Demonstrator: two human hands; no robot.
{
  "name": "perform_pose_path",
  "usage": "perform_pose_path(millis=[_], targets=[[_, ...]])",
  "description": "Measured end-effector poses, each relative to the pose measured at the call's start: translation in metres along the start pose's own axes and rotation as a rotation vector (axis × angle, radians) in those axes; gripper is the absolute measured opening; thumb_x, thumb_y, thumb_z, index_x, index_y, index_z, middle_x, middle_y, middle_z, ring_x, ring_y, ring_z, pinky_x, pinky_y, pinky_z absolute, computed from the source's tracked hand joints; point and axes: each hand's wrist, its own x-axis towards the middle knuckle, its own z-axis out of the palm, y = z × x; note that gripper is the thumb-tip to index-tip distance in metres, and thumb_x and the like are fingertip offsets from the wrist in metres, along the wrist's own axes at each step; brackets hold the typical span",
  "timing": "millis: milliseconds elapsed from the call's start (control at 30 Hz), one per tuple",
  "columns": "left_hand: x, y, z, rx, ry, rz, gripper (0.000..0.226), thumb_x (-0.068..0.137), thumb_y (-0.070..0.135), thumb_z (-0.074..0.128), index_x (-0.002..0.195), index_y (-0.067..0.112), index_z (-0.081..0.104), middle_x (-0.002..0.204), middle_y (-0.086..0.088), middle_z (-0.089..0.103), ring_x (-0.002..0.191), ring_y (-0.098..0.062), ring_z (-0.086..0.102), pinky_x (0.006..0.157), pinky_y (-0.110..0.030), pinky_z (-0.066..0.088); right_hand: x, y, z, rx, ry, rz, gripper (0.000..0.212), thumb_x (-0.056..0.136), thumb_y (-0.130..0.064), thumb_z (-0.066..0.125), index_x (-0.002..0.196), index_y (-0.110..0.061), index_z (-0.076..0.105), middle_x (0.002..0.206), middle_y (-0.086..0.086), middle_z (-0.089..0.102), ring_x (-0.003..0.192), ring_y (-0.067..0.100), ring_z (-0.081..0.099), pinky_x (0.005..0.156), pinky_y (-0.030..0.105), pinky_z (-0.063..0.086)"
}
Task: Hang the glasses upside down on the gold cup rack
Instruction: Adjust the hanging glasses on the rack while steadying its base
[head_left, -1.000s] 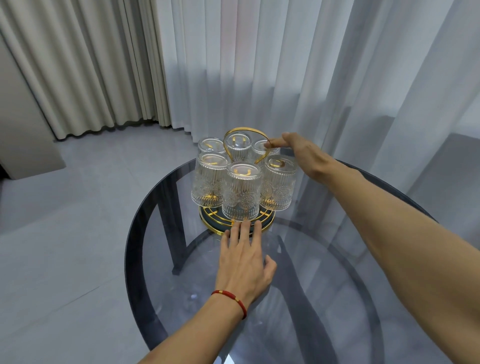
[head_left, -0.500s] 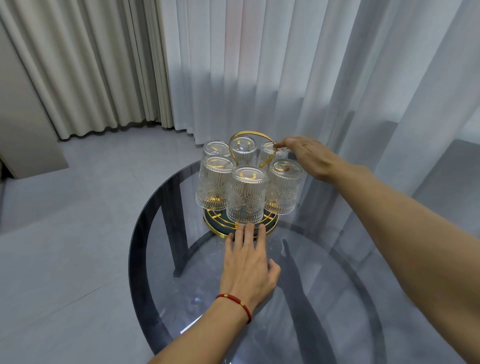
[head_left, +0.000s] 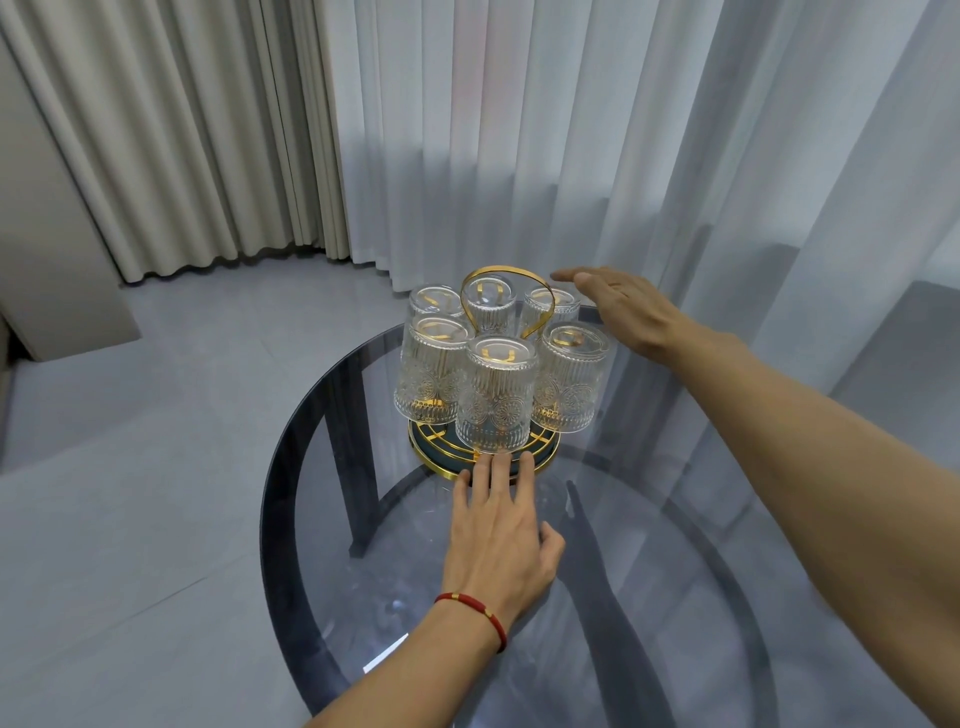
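Observation:
The gold cup rack (head_left: 537, 460) stands on the far half of a round glass table, with a gold loop handle on top. Several ribbed clear glasses hang on it upside down; the nearest glass (head_left: 496, 400) faces me. My left hand (head_left: 501, 530) lies flat on the tabletop, palm down, its fingertips touching the front rim of the rack's dark round base. My right hand (head_left: 631, 309) hovers open just right of the back right glass (head_left: 553, 306), fingers stretched out and holding nothing.
The round dark glass table (head_left: 291, 467) has a dark rim and dark legs showing through it. Sheer white curtains (head_left: 571, 156) hang close behind the rack, heavier beige curtains at the left. Grey tiled floor lies to the left.
My right hand has let go of the back right glass and opened, drawing slightly back to the right. My left hand has stayed at the rack's base.

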Motion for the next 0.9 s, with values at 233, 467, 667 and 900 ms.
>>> perform_pose_path(millis=[233, 467, 667, 900], targets=[[0.0, 0.002, -0.004, 0.003, -0.008, -0.001, 0.074, 0.087, 0.041, 0.046, 0.153, 0.014, 0.03, 0.151, -0.017, 0.041, 0.142, -0.036, 0.032, 0.117, -0.054, 0.03, 0.017, -0.043, 0.006, 0.235, 0.121, -0.026, 0.05, 0.103, -0.037, 0.031, 0.125, -0.017, 0.072, 0.124, 0.004, 0.074, 0.119, 0.018, 0.064, 0.104, 0.035, 0.047], [-0.002, 0.002, -0.008, 0.007, -0.02, -0.003, 0.074, 0.086, 0.039, 0.048, 0.153, 0.013, 0.033, 0.149, -0.018, 0.042, 0.14, -0.037, 0.035, 0.117, -0.054, 0.031, 0.045, -0.074, 0.025, 0.218, -0.074, 0.027, 0.063, 0.105, -0.053, 0.023, 0.125, -0.016, 0.07, 0.11, 0.005, 0.079, 0.112, 0.023, 0.064, 0.096, 0.041, 0.04], [-0.001, 0.002, -0.006, 0.023, 0.021, 0.005, 0.073, 0.083, 0.038, 0.05, 0.15, 0.011, 0.039, 0.142, -0.017, 0.048, 0.133, -0.037, 0.042, 0.113, -0.055, 0.036, 0.056, -0.072, 0.024, 0.132, -0.133, 0.061, 0.082, 0.099, -0.069, 0.014, 0.125, -0.015, 0.07, 0.111, 0.001, 0.079, 0.118, 0.025, 0.064, 0.106, 0.048, 0.038], [-0.001, 0.002, -0.005, 0.027, 0.011, 0.006, 0.073, 0.084, 0.039, 0.049, 0.151, 0.012, 0.036, 0.144, -0.017, 0.047, 0.135, -0.037, 0.041, 0.115, -0.055, 0.034, 0.063, -0.072, 0.022, 0.115, -0.174, 0.095, 0.087, 0.097, -0.073, 0.012, 0.129, -0.015, 0.068, 0.127, 0.005, 0.072, 0.126, 0.027, 0.059, 0.115, 0.053, 0.033]])
